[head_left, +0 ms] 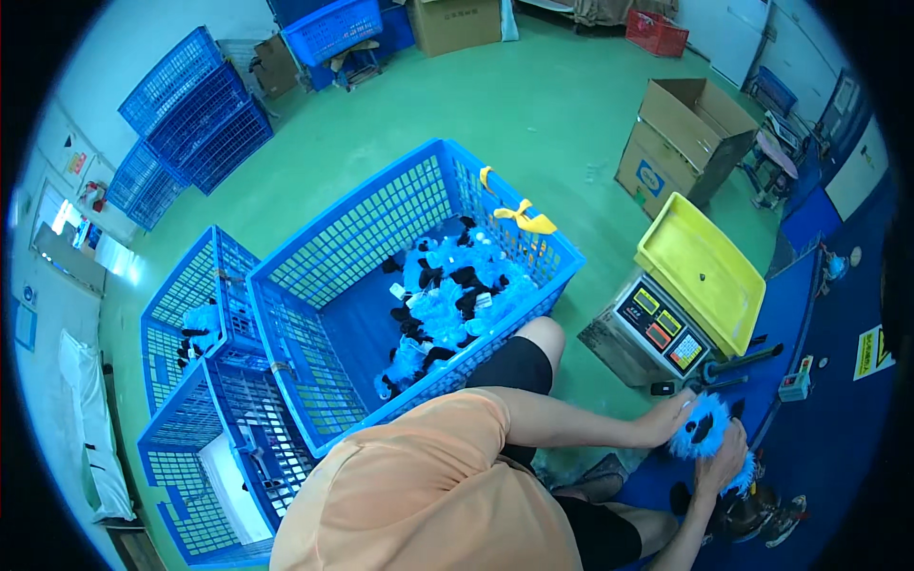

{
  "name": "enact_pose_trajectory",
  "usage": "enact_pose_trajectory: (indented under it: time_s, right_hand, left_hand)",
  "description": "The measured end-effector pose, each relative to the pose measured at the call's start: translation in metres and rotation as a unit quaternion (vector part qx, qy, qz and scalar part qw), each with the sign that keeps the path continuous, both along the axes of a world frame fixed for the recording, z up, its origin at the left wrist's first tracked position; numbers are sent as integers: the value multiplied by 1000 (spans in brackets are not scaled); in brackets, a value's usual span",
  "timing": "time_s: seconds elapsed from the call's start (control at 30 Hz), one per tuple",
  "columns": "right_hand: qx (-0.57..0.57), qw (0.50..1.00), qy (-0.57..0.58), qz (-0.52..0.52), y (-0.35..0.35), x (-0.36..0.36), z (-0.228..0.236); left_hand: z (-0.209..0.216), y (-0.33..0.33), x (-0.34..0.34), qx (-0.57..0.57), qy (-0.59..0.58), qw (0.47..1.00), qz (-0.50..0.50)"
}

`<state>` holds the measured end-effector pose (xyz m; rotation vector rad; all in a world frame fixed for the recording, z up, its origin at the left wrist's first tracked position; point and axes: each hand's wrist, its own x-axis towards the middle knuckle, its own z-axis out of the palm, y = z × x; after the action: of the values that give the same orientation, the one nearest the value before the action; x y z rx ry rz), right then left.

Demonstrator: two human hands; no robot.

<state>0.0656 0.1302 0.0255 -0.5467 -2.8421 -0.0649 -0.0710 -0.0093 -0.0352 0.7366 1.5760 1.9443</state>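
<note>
A fluffy blue plush toy (pixel 684 443) with black patches is held at the right, over the blue work surface. My left hand (pixel 665 419) closes on its left side, with the fingertips partly hidden by the fur. From below, my right hand (pixel 724 459) wraps around the toy, and more blue fur (pixel 748 472) shows beyond it. Just under the right hand are metal machine parts (pixel 747 514), partly in shadow. A large blue mesh crate (pixel 352 219) beside my knee holds a heap of similar blue and black plush pieces (pixel 452 295).
A scale (pixel 657 324) with a yellow tray (pixel 705 271) stands just beyond my hands. Behind it is an open cardboard box (pixel 666 157). Smaller blue crates (pixel 205 409) lie left of the large one, and stacked crates (pixel 195 114) stand by the wall. Green floor (pixel 533 105) stretches between.
</note>
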Motion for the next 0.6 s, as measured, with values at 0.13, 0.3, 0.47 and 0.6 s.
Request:
enact_pose_trajectory:
  time_s: [0.13, 0.3, 0.47, 0.6]
  right_hand:
    - [36, 998, 38, 23, 12, 15, -15]
    - [63, 987, 148, 14, -1, 37, -4]
    - [11, 996, 85, -38, -12, -6, 11]
    - [21, 984, 162, 64, -14, -13, 16]
  left_hand:
    - [21, 6, -6, -3, 19, 1000, 4]
    - [48, 12, 17, -36, 212, 976, 21]
    - [61, 3, -15, -97, 38, 993, -49]
    - [16, -41, 5, -8, -48, 997, -55]
